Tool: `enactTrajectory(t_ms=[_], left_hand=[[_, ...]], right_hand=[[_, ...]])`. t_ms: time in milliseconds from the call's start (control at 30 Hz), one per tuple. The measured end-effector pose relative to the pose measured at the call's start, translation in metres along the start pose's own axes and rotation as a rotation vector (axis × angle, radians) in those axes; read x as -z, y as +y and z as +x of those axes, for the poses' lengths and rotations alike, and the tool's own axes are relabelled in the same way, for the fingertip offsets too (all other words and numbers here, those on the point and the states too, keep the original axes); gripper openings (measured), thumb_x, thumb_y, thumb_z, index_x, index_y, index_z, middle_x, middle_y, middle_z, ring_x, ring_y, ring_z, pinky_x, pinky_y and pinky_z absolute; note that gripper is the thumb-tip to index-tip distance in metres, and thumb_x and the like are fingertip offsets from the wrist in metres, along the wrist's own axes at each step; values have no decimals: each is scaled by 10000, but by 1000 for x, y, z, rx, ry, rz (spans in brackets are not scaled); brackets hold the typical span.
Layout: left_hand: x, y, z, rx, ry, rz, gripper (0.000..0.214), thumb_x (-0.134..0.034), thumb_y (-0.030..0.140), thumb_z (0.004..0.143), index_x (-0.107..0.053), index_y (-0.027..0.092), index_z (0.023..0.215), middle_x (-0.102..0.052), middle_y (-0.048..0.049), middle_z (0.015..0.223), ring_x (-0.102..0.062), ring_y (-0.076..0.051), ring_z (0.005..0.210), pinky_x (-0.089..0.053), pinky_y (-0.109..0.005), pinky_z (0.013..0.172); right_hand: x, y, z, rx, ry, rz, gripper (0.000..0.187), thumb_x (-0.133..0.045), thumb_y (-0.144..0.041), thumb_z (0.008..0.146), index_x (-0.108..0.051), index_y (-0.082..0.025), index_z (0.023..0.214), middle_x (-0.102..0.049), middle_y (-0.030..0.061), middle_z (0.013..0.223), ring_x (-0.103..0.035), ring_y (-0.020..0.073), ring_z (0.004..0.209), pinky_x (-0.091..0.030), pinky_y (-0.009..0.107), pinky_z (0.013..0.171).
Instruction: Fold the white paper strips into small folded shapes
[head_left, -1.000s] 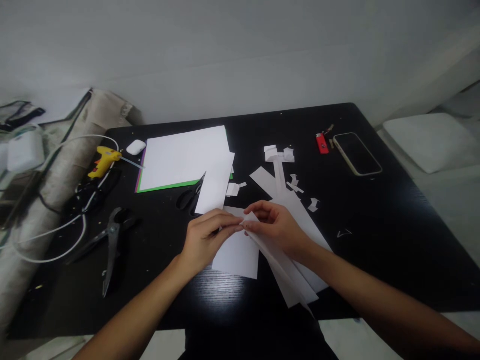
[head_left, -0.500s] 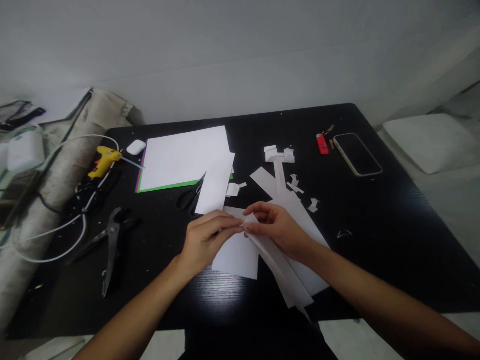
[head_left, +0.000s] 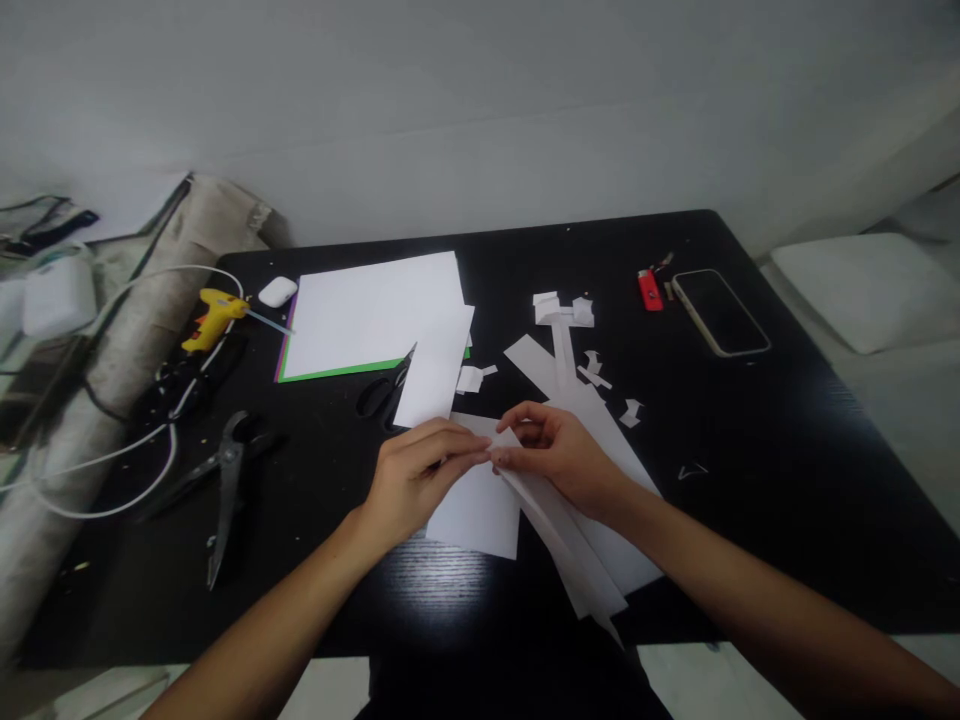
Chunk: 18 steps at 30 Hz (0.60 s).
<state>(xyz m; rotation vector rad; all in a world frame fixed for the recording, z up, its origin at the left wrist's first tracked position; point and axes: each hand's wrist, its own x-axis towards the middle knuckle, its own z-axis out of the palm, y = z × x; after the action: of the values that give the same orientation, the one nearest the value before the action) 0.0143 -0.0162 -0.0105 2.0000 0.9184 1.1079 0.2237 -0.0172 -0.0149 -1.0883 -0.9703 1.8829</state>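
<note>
Both hands meet over the front middle of the black table. A long folded strip of white paper [head_left: 564,545] slants down to the right from them. My right hand [head_left: 559,450] is closed on its upper end, thumb against fingers. The fingertips of my left hand [head_left: 420,470] pinch the same end from the other side. Beneath them lie a white paper piece [head_left: 476,510] and a longer white sheet [head_left: 622,480]. Beyond the right hand is a paper form with a narrow stem [head_left: 562,350], with small folded paper bits [head_left: 592,370] beside it.
A stack of paper [head_left: 375,310] with coloured edges lies at the back, black-handled scissors [head_left: 381,395] partly under a white strip [head_left: 435,365]. On the left are a yellow glue gun [head_left: 214,318], earbud case [head_left: 277,291] and dark pliers-like tool [head_left: 229,480]; right, a red lighter [head_left: 649,289] and phone [head_left: 720,312].
The view has shifted slightly, so the things on the table sit a little farther right. Both hands keep nearly the same pinch on the paper strip.
</note>
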Motion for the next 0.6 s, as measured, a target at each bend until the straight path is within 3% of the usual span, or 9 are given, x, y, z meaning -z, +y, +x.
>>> enactTrajectory(t_ms=[367, 500, 600], left_hand=[[1, 0, 0, 23, -14, -2, 125, -715, 126, 897, -770, 190, 990, -760, -60, 919, -715, -158, 839, -586, -277, 740], [1, -1, 0, 212, 32, -55, 54, -700, 200, 915, -751, 182, 923, -738, -37, 838, -671, -132, 717, -544, -251, 660], [0, -1, 1, 379, 11, -116, 165, -630, 285, 962, -713, 164, 886, -691, -19, 738, -614, -110, 606, -495, -227, 571]], right_hand=[[0, 0, 0, -9, 20, -2, 351, -918, -260, 671, -664, -196, 905, -745, -19, 713, -713, 127, 698, -522, 267, 730], [0, 0, 0, -19, 36, -6, 364, -924, -238, 653, -667, -194, 908, -735, -25, 707, -708, 128, 695, -514, 261, 718], [-2, 0, 0, -40, 56, -9, 375, -929, -236, 639, -666, -192, 903, -724, -28, 701, -704, 132, 686, -515, 265, 711]])
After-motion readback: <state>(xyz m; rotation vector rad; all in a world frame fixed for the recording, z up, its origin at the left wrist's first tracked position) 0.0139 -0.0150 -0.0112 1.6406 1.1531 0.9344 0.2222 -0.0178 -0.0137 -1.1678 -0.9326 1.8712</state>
